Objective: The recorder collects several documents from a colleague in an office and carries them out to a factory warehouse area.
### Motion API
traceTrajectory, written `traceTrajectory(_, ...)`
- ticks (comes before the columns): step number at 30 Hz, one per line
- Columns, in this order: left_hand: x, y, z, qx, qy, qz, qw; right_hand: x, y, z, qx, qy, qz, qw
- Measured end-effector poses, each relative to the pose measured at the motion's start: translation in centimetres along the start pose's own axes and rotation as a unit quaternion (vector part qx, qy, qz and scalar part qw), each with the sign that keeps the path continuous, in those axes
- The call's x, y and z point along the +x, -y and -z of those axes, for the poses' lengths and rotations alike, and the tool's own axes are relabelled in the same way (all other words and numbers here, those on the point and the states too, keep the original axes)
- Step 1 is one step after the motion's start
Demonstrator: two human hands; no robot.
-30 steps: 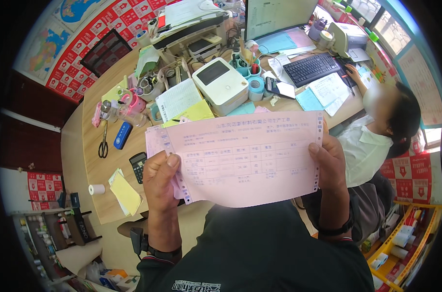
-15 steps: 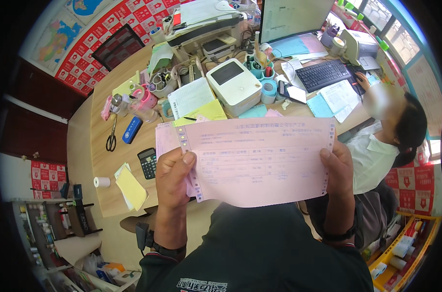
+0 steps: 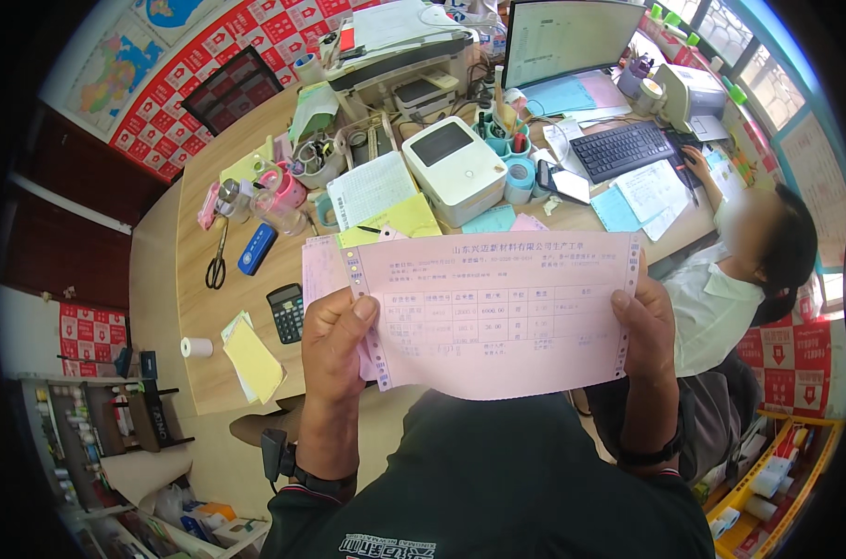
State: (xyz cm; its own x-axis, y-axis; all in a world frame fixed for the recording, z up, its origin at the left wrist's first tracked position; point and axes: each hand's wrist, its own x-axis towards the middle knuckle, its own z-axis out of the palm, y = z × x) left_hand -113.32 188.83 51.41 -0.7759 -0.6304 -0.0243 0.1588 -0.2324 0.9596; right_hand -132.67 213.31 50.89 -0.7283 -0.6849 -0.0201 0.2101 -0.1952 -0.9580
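A pink printed form (image 3: 502, 373) with punched side strips is stretched between my two hands, in front of my chest near the desk's edge. My left hand (image 3: 334, 340) is closed on its left edge, thumb on top. At the right edge my right hand (image 3: 651, 331) pinches the sheet the same way, thumb on the front. More pink paper (image 3: 322, 265) shows behind the form by my left hand. Nearest to that hand on the desk is a black calculator (image 3: 286, 312).
The wooden desk (image 3: 195, 298) carries scissors (image 3: 217, 259), a blue box (image 3: 256, 249), yellow slips (image 3: 253, 361), a paper roll (image 3: 196, 347), a white device (image 3: 455, 168), a printer (image 3: 399, 70), a keyboard (image 3: 621, 146) and a monitor (image 3: 572, 42). A seated co-worker (image 3: 721, 298) is close on my right.
Both hands keep hold of the form, which barely moves. Its print looks sharper now. The desk scene has shifted slightly in the view.
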Motion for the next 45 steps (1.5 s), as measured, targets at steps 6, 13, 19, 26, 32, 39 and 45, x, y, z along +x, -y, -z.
traceTrajectory(6,0.0,0.9,1.8,0.030,-0.006,-0.008,0.999,-0.1,-0.8,0.3,-0.029,-0.006,-0.006,1.000)
traceTrajectory(13,-0.4,1.5,3.7,-0.017,0.003,-0.009,1.000,0.4,0.1,-1.1,-0.038,0.034,-0.035,0.998)
traceTrajectory(19,-0.1,1.6,4.1,-0.009,0.016,-0.008,1.000,0.3,0.0,-1.8,-0.002,0.034,-0.048,0.998)
traceTrajectory(26,-0.1,0.8,3.3,-0.019,-0.027,-0.012,0.999,0.4,0.8,-2.9,-0.013,0.028,-0.062,0.998)
traceTrajectory(32,0.2,1.1,4.0,-0.003,0.013,-0.008,1.000,0.2,0.3,-2.5,-0.020,0.038,-0.035,0.998)
traceTrajectory(39,0.3,1.1,3.7,-0.006,0.022,-0.007,1.000,0.1,0.2,-2.3,-0.038,0.041,-0.032,0.998)
traceTrajectory(45,0.3,1.1,3.5,0.000,0.024,-0.007,1.000,-0.2,0.6,-2.2,-0.046,0.037,-0.038,0.998)
